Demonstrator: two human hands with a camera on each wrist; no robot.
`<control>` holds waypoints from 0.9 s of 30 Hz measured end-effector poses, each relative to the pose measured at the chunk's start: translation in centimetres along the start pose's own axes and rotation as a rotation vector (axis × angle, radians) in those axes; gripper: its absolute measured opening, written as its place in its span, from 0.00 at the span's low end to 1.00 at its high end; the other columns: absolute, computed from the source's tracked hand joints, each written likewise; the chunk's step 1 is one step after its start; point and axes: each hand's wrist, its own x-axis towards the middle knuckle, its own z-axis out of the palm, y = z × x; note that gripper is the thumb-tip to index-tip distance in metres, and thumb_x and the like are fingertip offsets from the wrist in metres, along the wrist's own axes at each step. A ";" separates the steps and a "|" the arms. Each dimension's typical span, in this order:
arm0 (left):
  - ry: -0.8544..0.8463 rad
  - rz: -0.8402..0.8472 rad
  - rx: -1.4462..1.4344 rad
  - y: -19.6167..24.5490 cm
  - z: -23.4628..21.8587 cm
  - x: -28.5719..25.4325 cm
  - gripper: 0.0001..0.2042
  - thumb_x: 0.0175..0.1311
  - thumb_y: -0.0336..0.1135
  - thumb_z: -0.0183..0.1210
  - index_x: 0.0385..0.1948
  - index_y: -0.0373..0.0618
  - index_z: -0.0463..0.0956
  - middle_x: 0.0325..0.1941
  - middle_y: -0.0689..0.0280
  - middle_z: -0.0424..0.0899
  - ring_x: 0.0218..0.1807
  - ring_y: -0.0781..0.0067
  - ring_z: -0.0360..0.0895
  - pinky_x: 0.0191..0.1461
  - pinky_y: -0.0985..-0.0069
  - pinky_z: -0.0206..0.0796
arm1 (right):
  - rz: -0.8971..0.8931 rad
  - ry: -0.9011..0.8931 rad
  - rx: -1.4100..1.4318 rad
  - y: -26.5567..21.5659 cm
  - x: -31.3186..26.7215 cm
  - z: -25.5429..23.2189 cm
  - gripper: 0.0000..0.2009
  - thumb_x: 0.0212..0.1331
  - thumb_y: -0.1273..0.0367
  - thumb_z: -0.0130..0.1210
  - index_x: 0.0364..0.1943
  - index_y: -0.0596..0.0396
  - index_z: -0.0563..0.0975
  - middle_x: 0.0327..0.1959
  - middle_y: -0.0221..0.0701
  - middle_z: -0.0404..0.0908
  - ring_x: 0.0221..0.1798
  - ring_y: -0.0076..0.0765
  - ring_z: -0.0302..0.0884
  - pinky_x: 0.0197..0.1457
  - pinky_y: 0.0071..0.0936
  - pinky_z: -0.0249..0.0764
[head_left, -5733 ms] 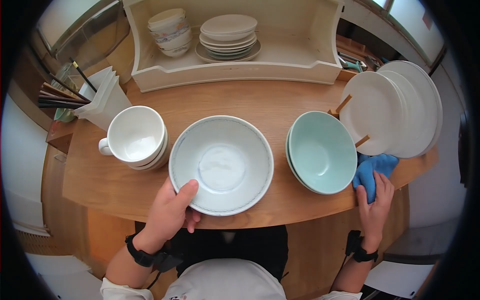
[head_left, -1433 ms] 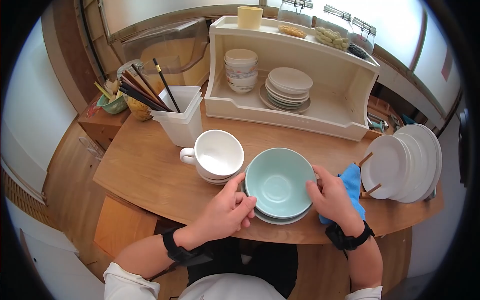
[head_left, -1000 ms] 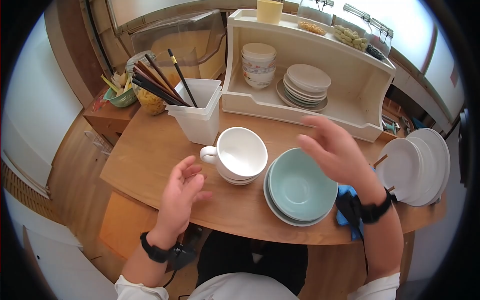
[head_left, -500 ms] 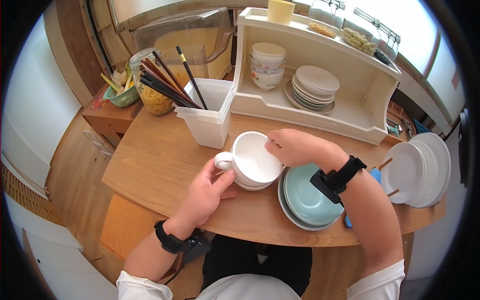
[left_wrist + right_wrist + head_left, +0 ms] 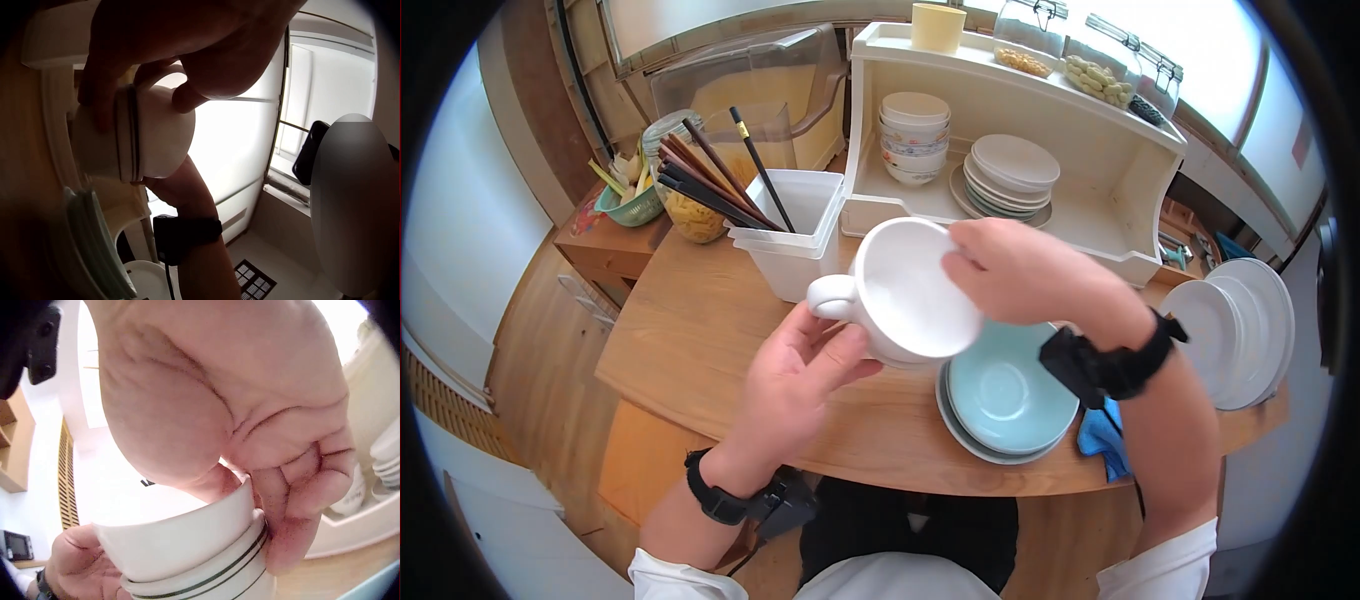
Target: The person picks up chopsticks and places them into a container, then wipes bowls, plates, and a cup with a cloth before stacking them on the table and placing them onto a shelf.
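Both hands hold a stack of white cups [image 5: 910,290] above the wooden table, the top one tilted. My left hand [image 5: 790,380] grips it from the lower left beneath the handle, thumb against the side. At the far right rim, my right hand [image 5: 1040,275] pinches the wall, its thumb inside the top cup. Dark stripes ring the lower cup [image 5: 219,581] in the right wrist view. Close by on the right stand mint-green bowls [image 5: 1010,400], nested in a wider pale bowl [image 5: 952,432] and partly hidden by the right wrist.
A blue cloth [image 5: 1105,445] lies right of the bowls, before plates [image 5: 1200,325] standing in a rack. Behind the cups are a white holder [image 5: 785,265] with chopsticks and a white shelf unit [image 5: 1100,225] bearing bowls [image 5: 915,140] and plates [image 5: 1015,165].
The mint-green bowls now sit in the pale bowl, and both hands have left them. The right hand let go of the blue cloth earlier. Both hands took hold of the cups and raised them.
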 end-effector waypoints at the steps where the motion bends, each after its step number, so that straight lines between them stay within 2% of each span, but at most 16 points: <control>1: 0.001 0.002 -0.005 0.4 0.7 0.0 0.20 0.71 0.35 0.49 0.61 0.39 0.61 0.58 0.61 0.70 0.60 0.68 0.71 0.60 0.64 0.70 | -0.038 0.008 -0.112 0.3 -0.9 -0.7 0.14 0.60 0.68 0.43 0.33 0.66 0.77 0.34 0.52 0.80 0.42 0.58 0.77 0.50 0.45 0.72; 2: -0.069 -0.010 0.000 0.8 1.5 0.1 0.21 0.71 0.37 0.50 0.62 0.39 0.60 0.59 0.61 0.70 0.60 0.68 0.71 0.61 0.64 0.69 | -0.038 0.006 -0.117 0.5 -2.1 -1.3 0.14 0.60 0.68 0.43 0.33 0.66 0.77 0.34 0.52 0.80 0.42 0.58 0.77 0.50 0.45 0.72; 4: -0.189 -0.060 -0.024 1.3 3.2 0.3 0.26 0.70 0.42 0.52 0.63 0.37 0.57 0.58 0.60 0.70 0.59 0.70 0.71 0.61 0.68 0.67 | 0.121 0.085 0.000 1.3 -4.7 -1.7 0.14 0.60 0.67 0.44 0.30 0.66 0.75 0.32 0.53 0.78 0.40 0.60 0.76 0.48 0.46 0.71; 5: -0.191 -0.060 -0.028 1.2 3.9 0.7 0.26 0.70 0.42 0.52 0.63 0.37 0.57 0.58 0.60 0.70 0.59 0.70 0.71 0.61 0.68 0.67 | 0.123 0.084 -0.003 1.9 -5.8 -1.4 0.14 0.60 0.67 0.44 0.30 0.66 0.75 0.32 0.53 0.78 0.40 0.60 0.76 0.48 0.46 0.71; 7: -0.331 -0.137 0.070 0.7 5.1 1.4 0.27 0.70 0.45 0.53 0.62 0.37 0.58 0.58 0.61 0.70 0.57 0.73 0.71 0.59 0.71 0.67 | 0.198 0.080 0.058 3.1 -7.9 -1.0 0.14 0.61 0.66 0.45 0.28 0.66 0.73 0.31 0.56 0.77 0.39 0.62 0.75 0.45 0.48 0.70; 8: -0.335 -0.150 0.150 0.0 5.8 1.8 0.28 0.69 0.47 0.54 0.61 0.36 0.59 0.53 0.62 0.73 0.53 0.76 0.71 0.57 0.76 0.66 | 0.200 0.081 0.054 3.6 -8.8 -0.5 0.14 0.61 0.66 0.45 0.28 0.66 0.73 0.31 0.56 0.77 0.39 0.62 0.75 0.45 0.48 0.70; 9: -0.339 -0.147 0.149 -0.3 6.4 2.0 0.28 0.69 0.47 0.54 0.61 0.36 0.59 0.53 0.62 0.73 0.53 0.76 0.71 0.57 0.76 0.66 | 0.238 0.075 0.077 4.2 -9.5 0.2 0.14 0.62 0.66 0.45 0.28 0.66 0.73 0.31 0.56 0.77 0.39 0.63 0.74 0.45 0.48 0.70; 12: -0.382 -0.224 0.268 -0.5 7.8 2.1 0.27 0.69 0.49 0.54 0.58 0.34 0.63 0.45 0.65 0.77 0.47 0.79 0.72 0.53 0.80 0.65 | 0.288 0.076 0.121 5.7 -10.9 2.1 0.14 0.62 0.66 0.45 0.29 0.66 0.72 0.31 0.56 0.77 0.38 0.64 0.74 0.44 0.49 0.69; 15: -0.421 -0.241 0.394 -0.1 8.3 2.7 0.27 0.68 0.50 0.55 0.56 0.34 0.65 0.44 0.64 0.77 0.46 0.78 0.72 0.51 0.79 0.66 | 0.300 0.081 0.153 6.6 -11.5 3.4 0.14 0.62 0.66 0.44 0.29 0.67 0.72 0.31 0.57 0.77 0.38 0.65 0.74 0.44 0.50 0.69; 22: -0.409 -0.301 0.483 -0.3 8.0 4.0 0.23 0.68 0.46 0.55 0.53 0.34 0.69 0.42 0.66 0.78 0.43 0.80 0.72 0.49 0.80 0.66 | 0.287 0.040 0.186 6.9 -11.0 4.0 0.15 0.62 0.66 0.44 0.30 0.68 0.73 0.31 0.57 0.77 0.37 0.65 0.75 0.45 0.50 0.70; 25: -0.362 -0.291 0.552 0.0 8.1 4.1 0.22 0.68 0.46 0.55 0.52 0.35 0.70 0.40 0.69 0.78 0.40 0.82 0.72 0.45 0.82 0.66 | 0.290 0.028 0.187 6.9 -11.0 4.0 0.14 0.61 0.66 0.44 0.30 0.68 0.73 0.31 0.57 0.77 0.37 0.64 0.75 0.44 0.50 0.70; 27: -0.423 -0.345 0.622 1.2 8.1 4.3 0.21 0.68 0.45 0.55 0.51 0.36 0.71 0.37 0.70 0.79 0.38 0.83 0.72 0.41 0.82 0.66 | 0.298 0.015 0.192 6.9 -11.0 4.1 0.14 0.61 0.67 0.44 0.30 0.68 0.73 0.31 0.57 0.78 0.37 0.64 0.75 0.44 0.49 0.70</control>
